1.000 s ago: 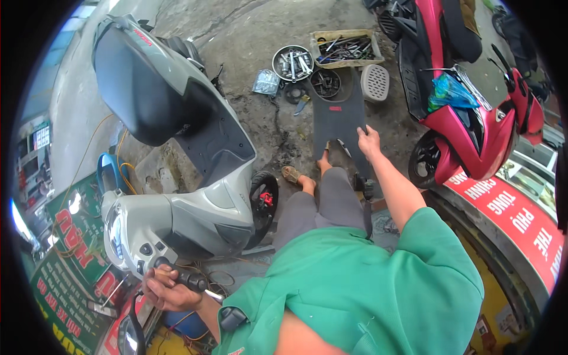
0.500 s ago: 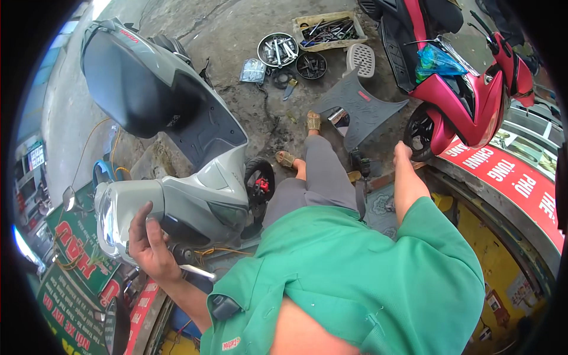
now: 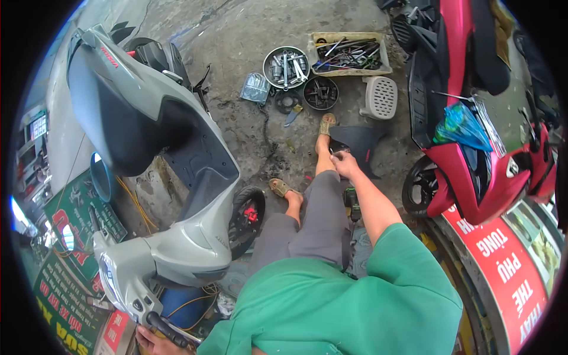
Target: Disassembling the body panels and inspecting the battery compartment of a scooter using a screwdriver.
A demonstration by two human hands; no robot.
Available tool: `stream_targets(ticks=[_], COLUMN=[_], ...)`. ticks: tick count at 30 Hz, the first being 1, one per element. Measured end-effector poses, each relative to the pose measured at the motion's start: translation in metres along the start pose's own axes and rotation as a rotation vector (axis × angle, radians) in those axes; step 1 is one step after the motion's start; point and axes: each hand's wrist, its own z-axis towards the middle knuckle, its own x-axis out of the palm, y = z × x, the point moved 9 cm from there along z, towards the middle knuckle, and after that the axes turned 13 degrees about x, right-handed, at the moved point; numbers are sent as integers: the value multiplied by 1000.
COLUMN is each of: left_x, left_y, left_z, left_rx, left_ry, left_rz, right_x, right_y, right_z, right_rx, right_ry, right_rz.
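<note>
Down by our foot, we are pinching the light, stiff black panel (image 3: 361, 145) at its edge with right hand (image 3: 345, 163) fingers closed, while left hand (image 3: 155, 341) is wrapping the handlebar grip (image 3: 168, 330).

This is a street-side scooter repair shop: a grey scooter (image 3: 160, 177) with panels removed, a red scooter (image 3: 473, 118), and trays of tools (image 3: 349, 53) on the stained concrete floor (image 3: 248, 35).

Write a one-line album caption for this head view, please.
Standing between a grey scooter and a red one, right hand on a dark body panel, left hand at the handlebar grip.
</note>
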Motion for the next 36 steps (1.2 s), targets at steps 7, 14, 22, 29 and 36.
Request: stream_targets(ticks=[7,14,22,29,36], left_x=[-41,26,-52,-35,-32], left_y=[28,-3,-16,-19,-48], left_z=[-41,-63,-29,-51,-53], left_rx=[-984,-1373,-1302,-1354,-1362], left_ry=[32,658,441,442,390], left_rz=[188,-229,736,720,675], right_x=[-114,-124,-55,-57,-65], right_y=[174,257,249,228,248], right_z=[232,425,492,521,447], right_rx=[-195,-202,-172,-298,-289], right_ry=[-327,-394,-159,-160,-253], right_rz=[-7,-191,-333,-477,-745])
